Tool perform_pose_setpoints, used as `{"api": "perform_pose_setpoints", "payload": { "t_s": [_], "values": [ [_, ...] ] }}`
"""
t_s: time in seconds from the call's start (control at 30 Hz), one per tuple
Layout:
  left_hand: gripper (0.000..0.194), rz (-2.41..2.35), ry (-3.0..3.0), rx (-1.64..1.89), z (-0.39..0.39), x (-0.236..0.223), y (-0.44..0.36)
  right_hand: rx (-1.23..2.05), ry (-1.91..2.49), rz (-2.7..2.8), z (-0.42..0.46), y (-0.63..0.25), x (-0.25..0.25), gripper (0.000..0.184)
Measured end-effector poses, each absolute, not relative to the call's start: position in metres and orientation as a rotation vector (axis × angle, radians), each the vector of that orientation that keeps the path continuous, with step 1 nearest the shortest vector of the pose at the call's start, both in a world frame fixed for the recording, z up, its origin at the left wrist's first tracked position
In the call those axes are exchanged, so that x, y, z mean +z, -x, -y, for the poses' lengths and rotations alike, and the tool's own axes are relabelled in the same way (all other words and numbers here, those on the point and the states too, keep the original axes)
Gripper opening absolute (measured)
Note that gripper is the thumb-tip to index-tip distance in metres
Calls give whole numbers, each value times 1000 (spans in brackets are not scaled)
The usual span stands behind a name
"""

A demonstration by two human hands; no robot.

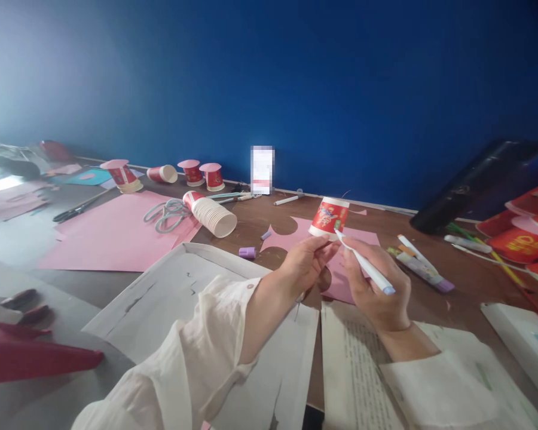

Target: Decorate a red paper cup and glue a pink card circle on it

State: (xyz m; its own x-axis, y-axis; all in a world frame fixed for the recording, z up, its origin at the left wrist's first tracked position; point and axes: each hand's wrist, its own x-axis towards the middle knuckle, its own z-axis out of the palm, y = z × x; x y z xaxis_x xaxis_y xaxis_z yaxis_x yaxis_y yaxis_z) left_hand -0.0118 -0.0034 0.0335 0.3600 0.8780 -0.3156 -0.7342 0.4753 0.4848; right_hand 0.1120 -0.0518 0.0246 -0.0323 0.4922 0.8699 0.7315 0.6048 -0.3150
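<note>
My left hand (305, 258) pinches the rim of a red and white paper cup (329, 217), held upside down above the table. In my right hand (373, 280) a white marker pen (364, 263) is gripped, its tip touching the cup's lower edge. Both hands hover over a pink paper sheet (345, 272) with round holes cut in it. A purple pen cap (247, 252) lies on the brown table to the left of my hands.
A stack of paper cups (213, 215) lies on its side by a large pink sheet (112, 233). Several upturned cups with pink tops (201, 172) stand by the blue wall. Scissors (77, 209), markers (419, 264), white papers (179, 286) and red packets (522, 236) surround me.
</note>
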Motion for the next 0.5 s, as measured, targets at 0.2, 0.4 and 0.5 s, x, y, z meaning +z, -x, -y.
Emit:
{"api": "perform_pose_setpoints", "payload": {
  "t_s": [0.2,0.4,0.5],
  "values": [
    [20,-599,-280,1047,4,35,13,-269,1040,1681,52,-112,25,24],
    [20,-616,-257,1041,1,32,15,-308,1122,1625,52,-114,24,24],
    [21,-619,-236,1044,1,32,15,-326,1142,1609,52,-116,24,23]
  ]
}}
